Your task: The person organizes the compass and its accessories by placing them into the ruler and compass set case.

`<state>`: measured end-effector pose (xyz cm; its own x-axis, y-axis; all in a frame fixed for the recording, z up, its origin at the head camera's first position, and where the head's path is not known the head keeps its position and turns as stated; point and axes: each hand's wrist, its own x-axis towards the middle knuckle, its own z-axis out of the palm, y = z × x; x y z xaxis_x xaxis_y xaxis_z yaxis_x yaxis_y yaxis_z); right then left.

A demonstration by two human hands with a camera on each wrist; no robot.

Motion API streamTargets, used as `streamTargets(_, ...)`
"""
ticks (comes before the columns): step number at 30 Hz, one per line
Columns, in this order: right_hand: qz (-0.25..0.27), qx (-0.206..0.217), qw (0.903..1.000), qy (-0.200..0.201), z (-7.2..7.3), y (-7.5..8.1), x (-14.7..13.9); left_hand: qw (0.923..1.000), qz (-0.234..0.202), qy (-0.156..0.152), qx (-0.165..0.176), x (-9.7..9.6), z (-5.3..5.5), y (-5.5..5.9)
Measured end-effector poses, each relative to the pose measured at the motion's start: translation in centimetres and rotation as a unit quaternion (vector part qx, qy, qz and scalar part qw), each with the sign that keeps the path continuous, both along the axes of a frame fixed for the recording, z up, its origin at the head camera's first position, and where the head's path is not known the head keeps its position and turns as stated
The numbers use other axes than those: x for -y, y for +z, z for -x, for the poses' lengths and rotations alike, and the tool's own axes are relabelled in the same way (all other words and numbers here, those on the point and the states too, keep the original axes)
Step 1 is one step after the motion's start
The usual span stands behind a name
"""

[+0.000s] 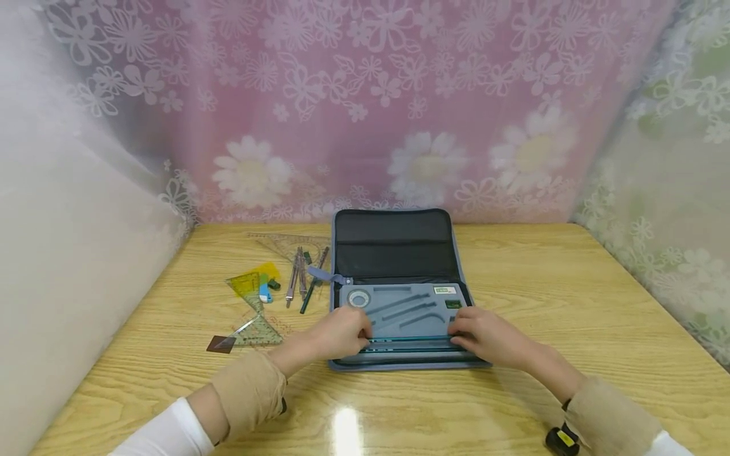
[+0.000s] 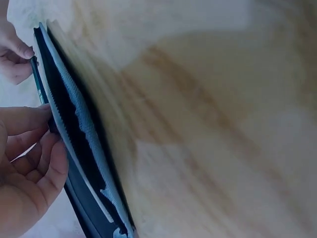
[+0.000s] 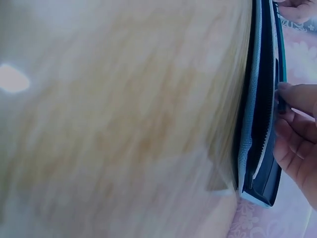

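An unzipped drawing-set case (image 1: 393, 259) lies open on the table, its dark lid leaning back and a grey moulded insert (image 1: 393, 326) in its lower half. Two dark green pencils (image 1: 407, 349) run side by side across the insert's front. My left hand (image 1: 341, 332) pinches a pencil (image 2: 39, 84) near its left end between thumb and fingers. At the other end, my right hand (image 1: 493, 337) grips the pencil (image 3: 282, 54) the same way. Whether both pencils are held or only one, I cannot tell. A white eraser (image 1: 445, 290) and a small dark green piece (image 1: 453, 304) sit in the insert.
Left of the case lie a compass (image 1: 295, 275), a dark pencil (image 1: 310, 294), a clear set square (image 1: 285, 244), a yellow set square (image 1: 246, 285), a blue-and-white piece (image 1: 265, 289) and a dark red square (image 1: 221, 344). A strap (image 1: 325, 275) sticks out from the case's left side.
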<state>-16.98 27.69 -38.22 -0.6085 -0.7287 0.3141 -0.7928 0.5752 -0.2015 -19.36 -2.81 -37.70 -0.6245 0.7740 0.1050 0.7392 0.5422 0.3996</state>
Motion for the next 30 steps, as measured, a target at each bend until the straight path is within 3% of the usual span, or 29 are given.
streamTargets(7,0.009,0.045,0.9986,0.027,-0.01,-0.4,-0.22,0.9998,0.002,-0.016,0.008,0.0,-0.2,-0.25)
streamTargets(15,0.01,0.024,0.9984,0.049,0.22,-0.41,-0.21,0.9982,0.017,-0.055,0.018,0.3,-0.23,0.17)
streamTargets(20,0.008,0.041,0.9983,0.04,0.38,-0.47,-0.52,0.9971,0.022,-0.073,-0.001,0.2,-0.15,0.24)
streamTargets(30,-0.006,0.085,0.9963,0.014,0.4,-0.27,-0.44,0.9977,0.021,-0.055,-0.033,-0.01,-0.35,-0.16)
